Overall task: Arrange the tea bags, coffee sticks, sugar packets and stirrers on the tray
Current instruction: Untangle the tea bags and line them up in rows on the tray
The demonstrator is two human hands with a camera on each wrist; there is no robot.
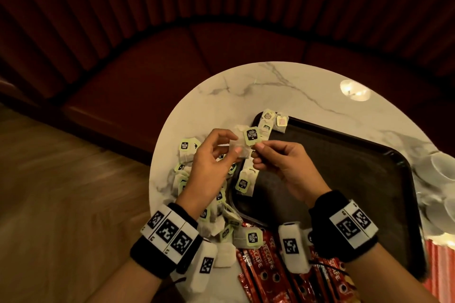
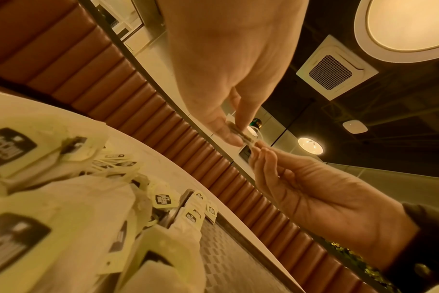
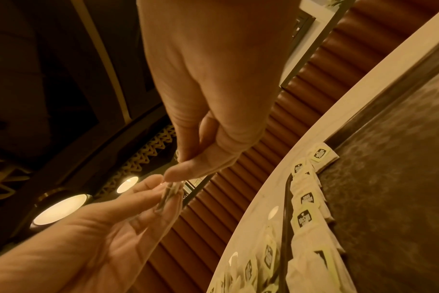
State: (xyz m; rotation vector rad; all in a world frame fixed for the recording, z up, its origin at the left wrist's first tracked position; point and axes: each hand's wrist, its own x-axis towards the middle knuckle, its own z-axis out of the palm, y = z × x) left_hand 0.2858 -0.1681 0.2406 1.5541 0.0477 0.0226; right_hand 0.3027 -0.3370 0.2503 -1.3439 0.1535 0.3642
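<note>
Both hands hold one tea bag (image 1: pixel 246 141) up above the counter (image 1: pixel 283 86), the left hand (image 1: pixel 211 155) pinching its paper pouch and the right hand (image 1: pixel 283 160) pinching near its green tag. It looks feather-light, soft and easy to tear, so the pouch edge is the safer hold. The tray (image 1: pixel 357 179) lies just beside, its near rim lined with bags and its middle bare

coffee sticks (image 1: pixel 270 275): cut by bottom edge | cups (image 1: pixel 440 167): blurred, cut at right
</note>
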